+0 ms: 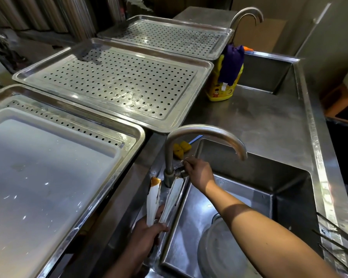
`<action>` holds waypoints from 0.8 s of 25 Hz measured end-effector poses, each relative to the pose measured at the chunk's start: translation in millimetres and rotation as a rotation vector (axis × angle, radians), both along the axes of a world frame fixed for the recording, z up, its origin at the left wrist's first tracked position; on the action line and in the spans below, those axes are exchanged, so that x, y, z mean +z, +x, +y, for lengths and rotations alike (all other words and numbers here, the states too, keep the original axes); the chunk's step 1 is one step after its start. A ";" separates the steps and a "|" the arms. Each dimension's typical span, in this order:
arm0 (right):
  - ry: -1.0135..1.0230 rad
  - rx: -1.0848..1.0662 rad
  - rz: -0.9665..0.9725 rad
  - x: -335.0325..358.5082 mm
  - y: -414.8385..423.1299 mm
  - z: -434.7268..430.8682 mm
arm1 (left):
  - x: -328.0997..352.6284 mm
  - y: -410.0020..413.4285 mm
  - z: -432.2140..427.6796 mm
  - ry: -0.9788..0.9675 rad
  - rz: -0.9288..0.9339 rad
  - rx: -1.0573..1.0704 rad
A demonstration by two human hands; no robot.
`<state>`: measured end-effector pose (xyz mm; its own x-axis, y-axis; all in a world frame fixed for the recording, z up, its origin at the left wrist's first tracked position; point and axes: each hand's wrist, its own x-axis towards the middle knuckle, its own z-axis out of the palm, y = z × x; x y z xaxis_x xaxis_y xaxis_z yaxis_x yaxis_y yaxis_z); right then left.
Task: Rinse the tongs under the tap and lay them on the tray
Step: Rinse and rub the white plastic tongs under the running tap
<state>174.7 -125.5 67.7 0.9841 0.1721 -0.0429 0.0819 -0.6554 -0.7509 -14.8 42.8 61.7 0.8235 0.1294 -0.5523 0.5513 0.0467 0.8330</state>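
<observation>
My left hand grips the steel tongs near their joint, at the sink's left rim. Their two flat blades point up and away, one tip stained orange-brown. The curved tap rises just behind the blades, and no water runs from its spout. My right hand reaches across the sink and pinches the tap's handle at the base of the tap. A perforated steel tray lies beyond the tap on the left. A nearer tray holds a pale flat insert.
The sink basin under the tap holds a glass bowl. A yellow sponge lies behind the tap. A yellow detergent bottle with a purple cloth stands further back, beside a second sink and tap. A third tray sits at the far back.
</observation>
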 end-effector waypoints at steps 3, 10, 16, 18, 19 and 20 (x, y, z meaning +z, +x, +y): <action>0.013 0.003 -0.022 -2.2 -2.5 -1.4 | 2.3 -0.4 -1.0 -0.007 -0.007 0.002; 0.025 0.015 -0.076 -9.2 -5.1 -4.5 | 1.0 -1.2 0.7 -0.003 -0.031 0.009; 0.085 -0.002 -0.026 -10.5 -6.4 -8.1 | 6.5 -2.1 -1.2 -0.007 -0.021 0.007; 0.096 -0.005 0.023 -6.9 -7.3 -9.7 | 10.4 -1.9 -4.1 -0.001 -0.024 0.010; 0.089 0.002 0.045 -4.9 -8.7 -11.2 | 12.8 -2.1 -5.5 0.002 -0.026 0.005; 0.084 0.003 0.063 -3.9 -11.8 -13.3 | 14.6 -2.0 -6.5 -0.001 -0.024 0.000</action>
<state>163.0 -138.8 63.8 0.9794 0.1809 -0.0895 0.0351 -0.5895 -0.8070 -16.8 36.3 76.3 0.8367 0.1284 -0.5324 0.5310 0.0476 0.8460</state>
